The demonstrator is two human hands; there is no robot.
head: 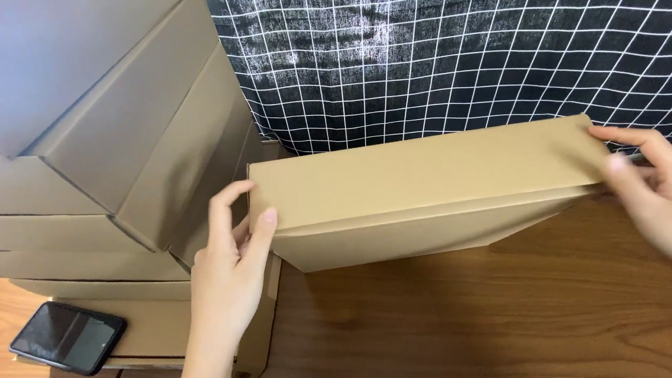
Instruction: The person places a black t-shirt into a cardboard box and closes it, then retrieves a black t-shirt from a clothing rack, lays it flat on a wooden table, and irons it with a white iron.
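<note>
Brown cardboard fills most of what I see from the head cam. A flat box (425,189) sits in the middle, w/ its bottom edge on the wooden table (485,322) and its lid side tilted up toward me. My left hand (234,271) grips the box's left end: thumb on the front face, fingers curled round the corner, so it's closed on the box. My right hand (665,197) pinches the top right corner, fingertips on the lid edge, also closed on it. Behind the box hangs a black cloth w/ white grid lines (461,40). To the left, a leaning stack of more cardboard boxes (80,130) rises nearly to the top of the view, just beside my left hand. A black phone (68,337), screen dark, lies at the foot of the stack, lower left.
</note>
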